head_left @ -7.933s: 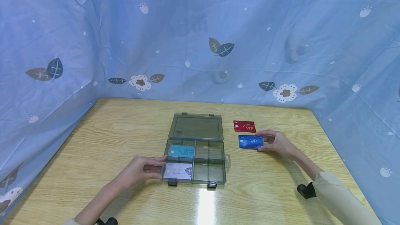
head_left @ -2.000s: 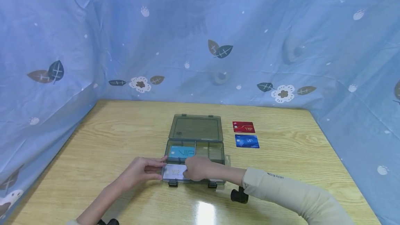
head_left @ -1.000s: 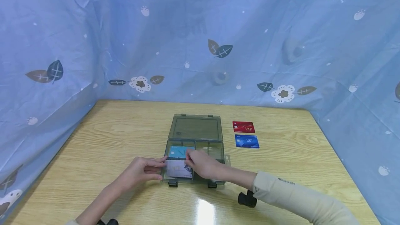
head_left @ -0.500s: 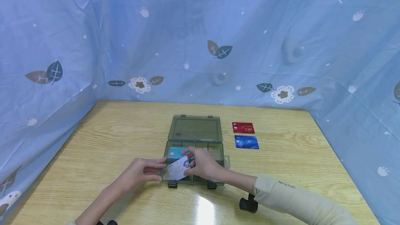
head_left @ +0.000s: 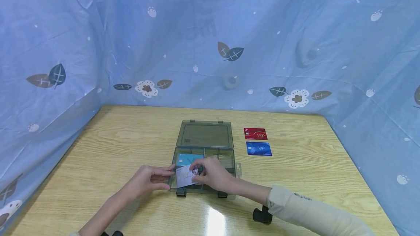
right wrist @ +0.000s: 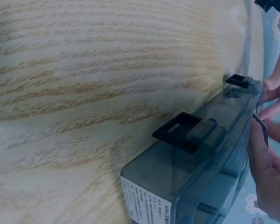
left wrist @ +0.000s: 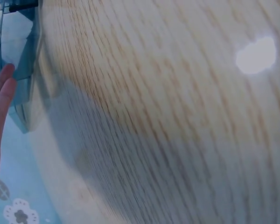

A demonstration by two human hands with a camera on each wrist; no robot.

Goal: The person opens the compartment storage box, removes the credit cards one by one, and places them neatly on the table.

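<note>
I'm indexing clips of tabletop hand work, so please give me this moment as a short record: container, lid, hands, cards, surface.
container: translucent grey-green plastic compartment box
lid: rectangular translucent plastic lid, open, laid back behind the box
right hand: pinches white rectangular card, tilted, at the near-left compartment
left hand: rests against the box's left edge
card inside: turquoise rectangular card, far-left compartment
cards outside: red rectangular VIP card, behind blue rectangular VIP card, right of the box
surface: light wood-grain table

Wood-grain table (head_left: 131, 130): open divided box (head_left: 226, 158), red card (head_left: 255, 133), blue card (head_left: 259, 149).
</note>
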